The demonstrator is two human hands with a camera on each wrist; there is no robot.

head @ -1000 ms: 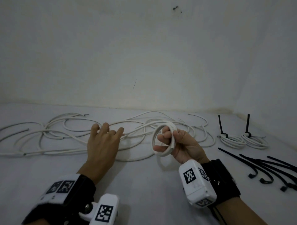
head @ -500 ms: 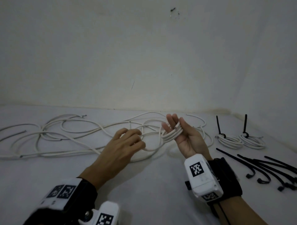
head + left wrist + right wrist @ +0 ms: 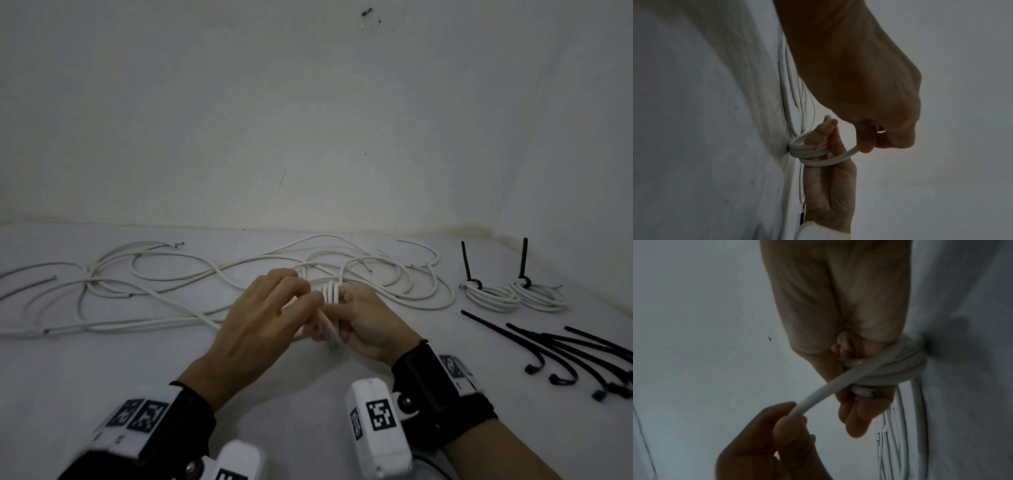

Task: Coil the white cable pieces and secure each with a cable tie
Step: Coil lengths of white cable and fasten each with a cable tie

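Note:
My right hand (image 3: 356, 308) holds a small coil of white cable (image 3: 331, 291) wound round its fingers just above the white floor. The coil (image 3: 900, 368) shows as several turns in the right wrist view. My left hand (image 3: 294, 301) is close against the right hand's left side. It pinches the free strand (image 3: 828, 389) that leads off the coil. In the left wrist view the left hand (image 3: 875, 134) pulls this strand (image 3: 836, 160) across the right hand (image 3: 830, 186). Loose white cables (image 3: 154, 284) sprawl behind and to the left.
Two tied white coils (image 3: 493, 296) (image 3: 539, 296) lie at the right, each with a black tie tail standing up. Several loose black cable ties (image 3: 565, 349) lie in front of them. A white wall (image 3: 308, 120) closes the back and the right side.
My left hand left the loose cables, took up the free strand and came over to the right hand. The right hand turned, so the coil now sits edge-on around its fingers.

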